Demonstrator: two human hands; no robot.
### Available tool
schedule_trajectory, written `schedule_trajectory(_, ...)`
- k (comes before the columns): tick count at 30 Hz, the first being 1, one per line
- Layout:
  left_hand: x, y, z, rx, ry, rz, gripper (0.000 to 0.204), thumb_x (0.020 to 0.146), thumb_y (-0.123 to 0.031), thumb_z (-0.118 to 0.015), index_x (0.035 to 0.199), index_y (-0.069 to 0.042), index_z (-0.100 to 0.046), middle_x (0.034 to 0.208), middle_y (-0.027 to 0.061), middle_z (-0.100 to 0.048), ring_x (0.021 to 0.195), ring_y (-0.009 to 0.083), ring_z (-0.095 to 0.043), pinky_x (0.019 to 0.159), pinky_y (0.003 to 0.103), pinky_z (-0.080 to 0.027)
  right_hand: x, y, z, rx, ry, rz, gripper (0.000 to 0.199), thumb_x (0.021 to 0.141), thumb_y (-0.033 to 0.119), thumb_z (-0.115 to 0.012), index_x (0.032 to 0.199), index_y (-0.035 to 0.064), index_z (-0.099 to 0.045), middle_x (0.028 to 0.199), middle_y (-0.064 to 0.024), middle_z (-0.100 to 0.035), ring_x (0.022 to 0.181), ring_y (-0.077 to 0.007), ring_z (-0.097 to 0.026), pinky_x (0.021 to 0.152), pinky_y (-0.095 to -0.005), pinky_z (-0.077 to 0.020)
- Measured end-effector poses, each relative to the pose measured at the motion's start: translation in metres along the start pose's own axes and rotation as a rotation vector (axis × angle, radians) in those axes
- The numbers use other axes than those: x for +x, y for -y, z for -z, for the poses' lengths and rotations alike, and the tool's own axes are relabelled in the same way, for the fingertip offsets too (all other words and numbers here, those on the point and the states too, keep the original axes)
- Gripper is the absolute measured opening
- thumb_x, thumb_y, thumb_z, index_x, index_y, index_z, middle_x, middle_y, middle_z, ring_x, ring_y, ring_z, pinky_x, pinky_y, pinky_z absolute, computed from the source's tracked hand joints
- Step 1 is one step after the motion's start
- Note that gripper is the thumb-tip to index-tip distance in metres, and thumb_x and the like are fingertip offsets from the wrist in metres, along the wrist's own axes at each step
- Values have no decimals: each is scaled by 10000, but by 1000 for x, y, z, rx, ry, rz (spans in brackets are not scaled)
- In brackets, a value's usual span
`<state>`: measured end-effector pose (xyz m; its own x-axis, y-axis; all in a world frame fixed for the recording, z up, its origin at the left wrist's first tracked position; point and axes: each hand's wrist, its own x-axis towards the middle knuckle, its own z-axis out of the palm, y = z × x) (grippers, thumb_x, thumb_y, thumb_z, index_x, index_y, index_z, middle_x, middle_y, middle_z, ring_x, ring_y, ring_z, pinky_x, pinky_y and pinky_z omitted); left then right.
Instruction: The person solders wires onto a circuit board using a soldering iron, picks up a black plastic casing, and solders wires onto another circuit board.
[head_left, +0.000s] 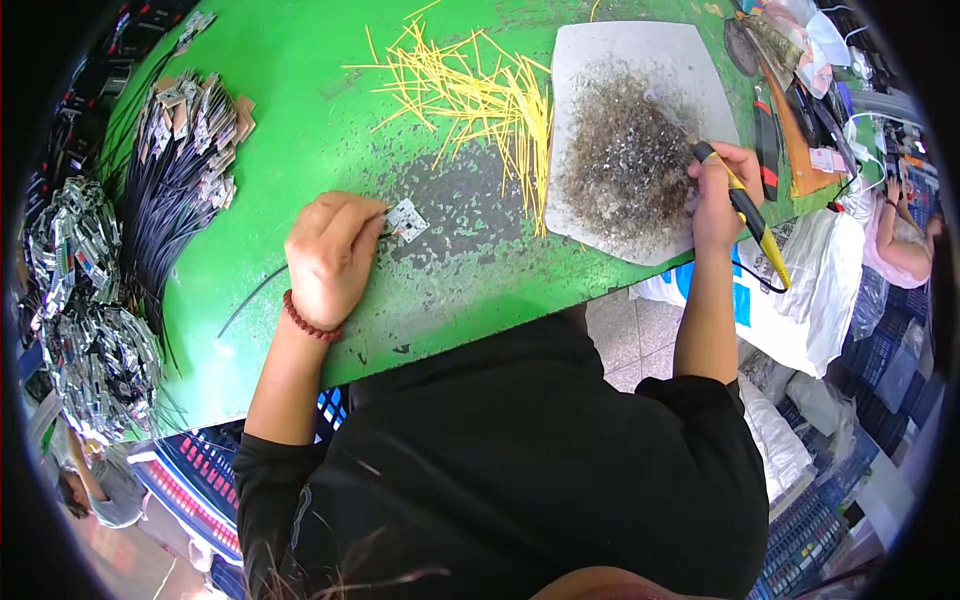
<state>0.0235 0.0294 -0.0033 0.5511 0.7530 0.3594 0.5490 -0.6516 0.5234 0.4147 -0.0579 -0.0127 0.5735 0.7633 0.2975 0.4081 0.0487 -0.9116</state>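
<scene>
My left hand [332, 245] is closed at the left middle of the green table, pinching a small white circuit board [408, 221] at its corner. A thin black cable [250, 297] runs out from under that hand toward the lower left. In my right hand [722, 195] is a yellow and black soldering iron [741, 203], gripped like a pen. Its tip points up and left over a pale board [590, 45] coated with dark, grainy residue. Between the hands, toward the back, lies a loose heap of thin yellow wires [500, 95].
On the left stand a bundle of black cables with small boards [185, 190] and a pile of silvery parts [85, 330]. Red and black pliers [766, 150] lie at the right edge. White sacks [800, 290] sit below there. Other people are at far left and right.
</scene>
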Motion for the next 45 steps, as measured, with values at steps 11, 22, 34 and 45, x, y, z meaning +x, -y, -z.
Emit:
schedule_trajectory(11,-34,-20,27,-141,-84,266,119,712,33,-717,800,-33,-673,760,96,-654,724,264,-627,684,345,-500,0,1,2,83,-155,1,163,833,40,-613,993,8,-610,801,-59,-605,656,-115,-578,603,-233,-451)
schedule_trajectory(22,-25,-22,-2,13,-88,75,140,694,-22,-722,777,-102,-643,946,-7,-671,888,216,-587,771,343,-411,-93,74,-106,453,440,-53,337,828,239,-708,991,-3,-540,812,-32,-580,673,-68,-509,603,-202,-397)
schedule_trajectory(34,-20,-16,-12,35,-106,57,141,680,-18,-722,751,-94,-628,873,-1,-662,858,198,-607,751,344,-412,-116,59,-112,272,487,21,229,808,163,-670,940,2,-573,728,-42,-576,583,-76,-471,530,-229,-371)
schedule_trajectory(45,-17,-18,-14,80,-145,60,144,654,-21,-712,716,-98,-606,849,-4,-658,817,192,-608,728,336,-408,-114,62,-116,290,532,72,225,802,168,-686,918,6,-583,663,-38,-550,525,-80,-454,484,-230,-347)
